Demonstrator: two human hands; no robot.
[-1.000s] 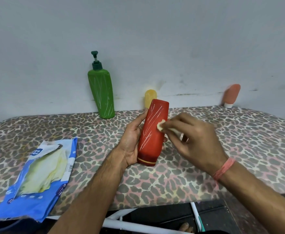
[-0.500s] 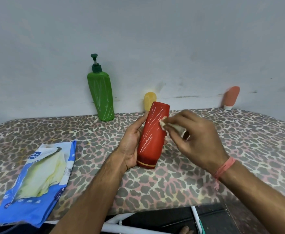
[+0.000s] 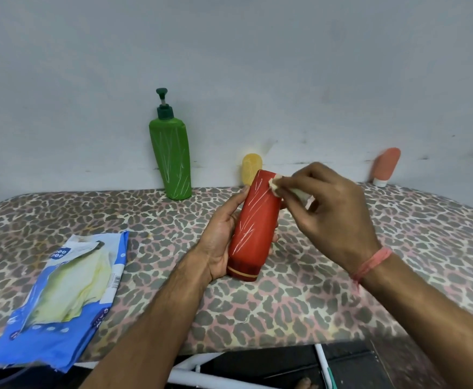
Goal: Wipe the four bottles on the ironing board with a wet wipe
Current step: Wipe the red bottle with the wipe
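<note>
Left hand (image 3: 220, 237) clamps the red bottle (image 3: 253, 224) as right hand (image 3: 333, 211) pinches a wet wipe (image 3: 276, 183); three streaked bottles apparently await.

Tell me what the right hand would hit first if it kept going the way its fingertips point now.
The right hand points left with the wipe already on the top of the red bottle, so the bottle comes first. The yellow bottle stands behind; how far is unclear.
</note>
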